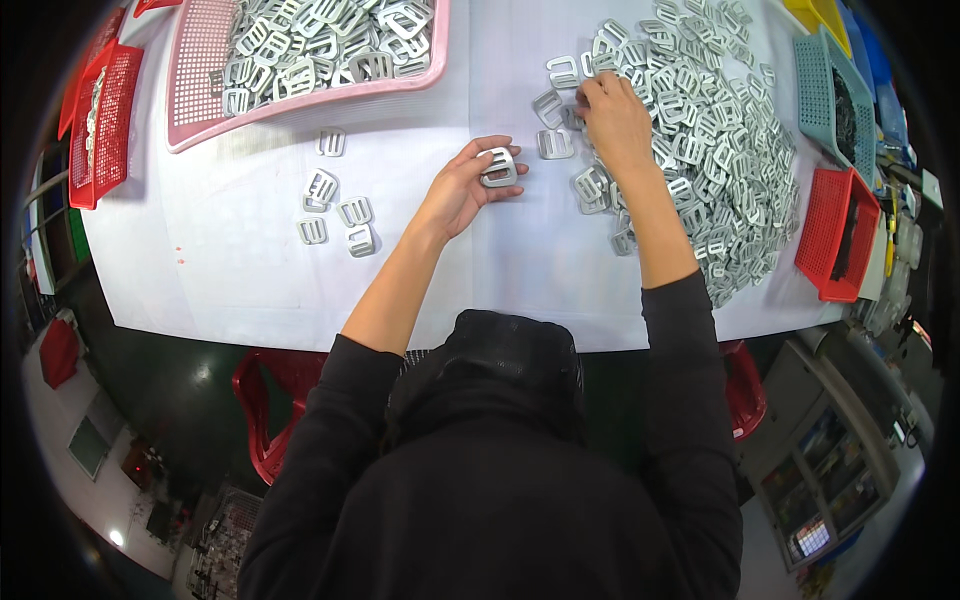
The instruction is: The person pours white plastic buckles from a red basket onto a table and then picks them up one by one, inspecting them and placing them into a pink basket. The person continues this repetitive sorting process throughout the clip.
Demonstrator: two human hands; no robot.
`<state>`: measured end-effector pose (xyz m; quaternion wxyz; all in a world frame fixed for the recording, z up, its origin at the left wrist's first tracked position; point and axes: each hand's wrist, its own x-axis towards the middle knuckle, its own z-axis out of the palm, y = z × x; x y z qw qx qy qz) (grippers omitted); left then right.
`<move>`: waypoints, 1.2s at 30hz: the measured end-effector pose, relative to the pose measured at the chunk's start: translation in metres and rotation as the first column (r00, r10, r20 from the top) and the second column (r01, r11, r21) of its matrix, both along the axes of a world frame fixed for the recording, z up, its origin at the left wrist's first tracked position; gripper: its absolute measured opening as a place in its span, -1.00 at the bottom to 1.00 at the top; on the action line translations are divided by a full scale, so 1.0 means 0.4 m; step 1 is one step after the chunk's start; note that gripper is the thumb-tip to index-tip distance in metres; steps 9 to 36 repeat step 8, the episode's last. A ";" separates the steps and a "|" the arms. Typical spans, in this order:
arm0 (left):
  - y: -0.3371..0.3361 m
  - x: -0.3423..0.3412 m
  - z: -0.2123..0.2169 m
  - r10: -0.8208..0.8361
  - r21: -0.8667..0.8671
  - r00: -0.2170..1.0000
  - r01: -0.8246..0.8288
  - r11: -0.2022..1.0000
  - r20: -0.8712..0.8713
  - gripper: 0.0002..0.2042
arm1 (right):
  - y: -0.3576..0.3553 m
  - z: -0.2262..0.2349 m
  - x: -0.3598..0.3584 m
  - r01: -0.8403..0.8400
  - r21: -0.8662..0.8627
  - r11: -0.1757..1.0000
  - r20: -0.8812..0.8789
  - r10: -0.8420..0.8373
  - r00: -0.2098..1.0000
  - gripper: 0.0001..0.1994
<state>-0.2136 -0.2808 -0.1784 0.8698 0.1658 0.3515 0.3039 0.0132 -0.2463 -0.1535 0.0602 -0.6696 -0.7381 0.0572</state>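
My left hand (466,187) holds a silver metal slide buckle (497,168) between thumb and fingers, above the middle of the white table. At the left edge of a big heap of the same buckles (715,150), my right hand (614,118) reaches down with its fingers bent together. A buckle (574,117) lies right at its fingertips; whether the fingers grip it is hard to see. One loose buckle (555,144) rests on the table between my hands. Several more buckles (353,210) lie scattered to the left of my left arm.
A pink basket (300,103) full of buckles stands at the far left. Red baskets (110,125) line the left edge. On the right edge are a teal basket (822,95) and a red basket (826,228) with dark contents. Red chairs (268,400) stand below the table's front edge.
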 end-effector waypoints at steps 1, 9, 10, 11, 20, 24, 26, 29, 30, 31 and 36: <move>0.003 0.000 -0.001 0.027 -0.001 1.000 -0.027 1.000 -0.003 -0.68 | -0.001 0.009 -0.003 0.056 -0.065 0.996 -0.044 -0.059 0.997 -0.85; 0.031 0.022 -0.011 0.127 0.055 0.992 -0.127 0.990 -0.002 -0.62 | -0.044 0.019 -0.011 0.181 -0.174 0.968 -0.182 -0.212 0.960 -0.68; 0.031 0.022 -0.011 0.127 0.055 0.992 -0.127 0.990 -0.002 -0.62 | -0.044 0.019 -0.011 0.181 -0.174 0.968 -0.182 -0.212 0.960 -0.68; 0.031 0.022 -0.011 0.127 0.055 0.992 -0.127 0.990 -0.002 -0.62 | -0.044 0.019 -0.011 0.181 -0.174 0.968 -0.182 -0.212 0.960 -0.68; 0.031 0.022 -0.011 0.127 0.055 0.992 -0.127 0.990 -0.002 -0.62 | -0.044 0.019 -0.011 0.181 -0.174 0.968 -0.182 -0.212 0.960 -0.68; 0.031 0.022 -0.011 0.127 0.055 0.992 -0.127 0.990 -0.002 -0.62 | -0.044 0.019 -0.011 0.181 -0.174 0.968 -0.182 -0.212 0.960 -0.68; 0.031 0.022 -0.011 0.127 0.055 0.992 -0.127 0.990 -0.002 -0.62 | -0.044 0.019 -0.011 0.181 -0.174 0.968 -0.182 -0.212 0.960 -0.68; 0.031 0.022 -0.011 0.127 0.055 0.992 -0.127 0.990 -0.002 -0.62 | -0.044 0.019 -0.011 0.181 -0.174 0.968 -0.182 -0.212 0.960 -0.68; 0.031 0.022 -0.011 0.127 0.055 0.992 -0.127 0.990 -0.002 -0.62 | -0.044 0.019 -0.011 0.181 -0.174 0.968 -0.182 -0.212 0.960 -0.68; 0.031 0.022 -0.011 0.127 0.055 0.992 -0.127 0.990 -0.002 -0.62 | -0.044 0.019 -0.011 0.181 -0.174 0.968 -0.182 -0.212 0.960 -0.68; 0.031 0.022 -0.011 0.127 0.055 0.992 -0.127 0.990 -0.002 -0.62 | -0.044 0.019 -0.011 0.181 -0.174 0.968 -0.182 -0.212 0.960 -0.68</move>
